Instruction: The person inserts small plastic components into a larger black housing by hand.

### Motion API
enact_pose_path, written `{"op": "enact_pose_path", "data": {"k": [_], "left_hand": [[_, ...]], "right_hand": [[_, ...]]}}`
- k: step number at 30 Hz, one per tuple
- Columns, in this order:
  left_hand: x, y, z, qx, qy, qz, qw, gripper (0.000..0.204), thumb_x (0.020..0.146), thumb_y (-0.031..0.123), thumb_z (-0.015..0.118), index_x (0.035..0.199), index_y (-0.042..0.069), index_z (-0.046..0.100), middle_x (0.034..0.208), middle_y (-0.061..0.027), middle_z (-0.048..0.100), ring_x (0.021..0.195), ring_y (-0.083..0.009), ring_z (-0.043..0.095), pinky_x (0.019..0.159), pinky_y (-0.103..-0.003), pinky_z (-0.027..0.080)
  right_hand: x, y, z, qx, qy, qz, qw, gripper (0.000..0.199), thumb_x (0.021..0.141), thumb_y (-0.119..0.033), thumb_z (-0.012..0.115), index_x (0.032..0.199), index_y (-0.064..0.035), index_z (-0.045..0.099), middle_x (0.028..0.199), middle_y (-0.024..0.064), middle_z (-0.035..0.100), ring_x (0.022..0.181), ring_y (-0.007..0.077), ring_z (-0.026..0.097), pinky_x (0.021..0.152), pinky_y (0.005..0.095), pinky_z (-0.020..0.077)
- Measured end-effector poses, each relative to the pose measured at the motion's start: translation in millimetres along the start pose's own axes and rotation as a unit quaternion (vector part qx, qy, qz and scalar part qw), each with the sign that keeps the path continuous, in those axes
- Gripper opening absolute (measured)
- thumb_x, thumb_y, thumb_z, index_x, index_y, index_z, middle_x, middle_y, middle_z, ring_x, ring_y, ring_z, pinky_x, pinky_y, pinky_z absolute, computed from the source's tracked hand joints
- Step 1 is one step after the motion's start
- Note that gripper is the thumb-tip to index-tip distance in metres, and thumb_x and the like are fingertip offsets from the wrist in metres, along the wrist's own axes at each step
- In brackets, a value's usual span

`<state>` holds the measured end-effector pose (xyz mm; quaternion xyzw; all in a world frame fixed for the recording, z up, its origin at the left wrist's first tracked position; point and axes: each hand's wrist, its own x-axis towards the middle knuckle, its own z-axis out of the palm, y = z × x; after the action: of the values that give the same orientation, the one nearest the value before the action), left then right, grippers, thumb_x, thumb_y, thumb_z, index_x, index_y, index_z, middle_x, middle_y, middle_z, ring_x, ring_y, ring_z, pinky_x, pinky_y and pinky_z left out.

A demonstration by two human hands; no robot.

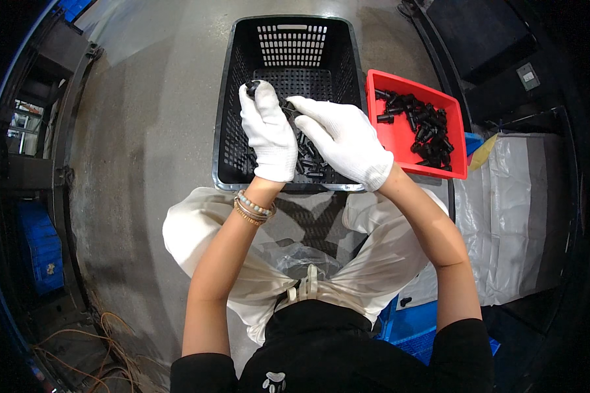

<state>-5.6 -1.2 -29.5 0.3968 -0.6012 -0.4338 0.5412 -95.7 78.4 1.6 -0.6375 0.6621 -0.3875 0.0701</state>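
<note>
So the left hand (272, 141), in a white glove, has its thumb and fingers pinched around a small black part (252, 88), up top a bit left of center, over the black crate (342, 52). Only a stubby dark end pokes out near the fingertips, toward the top of the frame; the rest is covered, so can't really tell how its long axis runs.

Right hand (346, 139), also gloved, comes in from the right with fingers pointing left, tips just beside the left hand. Something dark sits by them, but I can't tell if it's gripped.

More loose black pieces (316, 175) lie at mixed angles in the crate's lower end. The red bin (390, 141), upper right, has a pile (429, 124) of similar ones pointing every which way.
</note>
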Motion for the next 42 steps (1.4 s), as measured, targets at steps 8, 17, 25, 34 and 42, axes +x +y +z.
{"op": "enact_pose_path", "data": {"k": [8,17,25,34,42], "left_hand": [[-5,-25,1,0.089,0.046,0.123,0.987,0.046,0.095,0.030,0.044,0.123,-0.006,0.043,0.096,-0.0211,0.058,0.086,-0.0346,0.055,0.079,-0.039,0.042],[-2,-20,0,0.059,0.005,0.059,0.997,0.045,0.094,0.022,0.044,0.127,-0.008,0.038,0.100,-0.0246,0.057,0.089,-0.0371,0.054,0.082,-0.041,0.042],[-7,-9,-3,0.068,-0.020,0.030,0.997,0.048,0.095,0.032,0.041,0.125,-0.005,0.041,0.105,-0.0205,0.056,0.094,-0.0321,0.053,0.087,-0.038,0.040],[1,-24,-5,0.047,-0.030,0.007,0.998,0.049,0.094,0.035,0.042,0.124,-0.004,0.042,0.106,-0.0203,0.055,0.095,-0.0299,0.052,0.085,-0.036,0.041],[-1,-13,-4,0.032,-0.032,-0.042,0.998,0.056,0.094,0.047,0.041,0.126,0.001,0.041,0.098,-0.0106,0.051,0.079,-0.0160,0.054,0.067,-0.027,0.048]], "right_hand": [[3,2,-6,0.110,-0.012,0.032,0.993,0.031,0.087,-0.024,0.051,0.106,-0.0024,0.062,0.090,0.0176,0.065,0.083,0.0330,0.063,0.075,0.0390,0.0493],[1,4,-7,0.072,-0.043,0.014,0.996,0.032,0.087,-0.025,0.051,0.108,-0.0024,0.060,0.092,0.0184,0.064,0.083,0.0335,0.062,0.075,0.0395,0.0492],[6,1,-14,0.120,-0.062,0.057,0.989,0.031,0.087,-0.023,0.050,0.107,-0.0018,0.062,0.093,0.0183,0.065,0.085,0.0328,0.063,0.078,0.0368,0.0494],[2,5,-10,0.096,-0.053,0.011,0.994,0.031,0.087,-0.022,0.051,0.107,-0.0008,0.060,0.092,0.0193,0.064,0.084,0.0336,0.063,0.076,0.0383,0.0495],[7,14,-10,0.150,-0.067,0.075,0.984,0.029,0.087,-0.023,0.049,0.101,-0.0024,0.063,0.093,0.0178,0.064,0.085,0.0337,0.062,0.076,0.0381,0.0491]]}}
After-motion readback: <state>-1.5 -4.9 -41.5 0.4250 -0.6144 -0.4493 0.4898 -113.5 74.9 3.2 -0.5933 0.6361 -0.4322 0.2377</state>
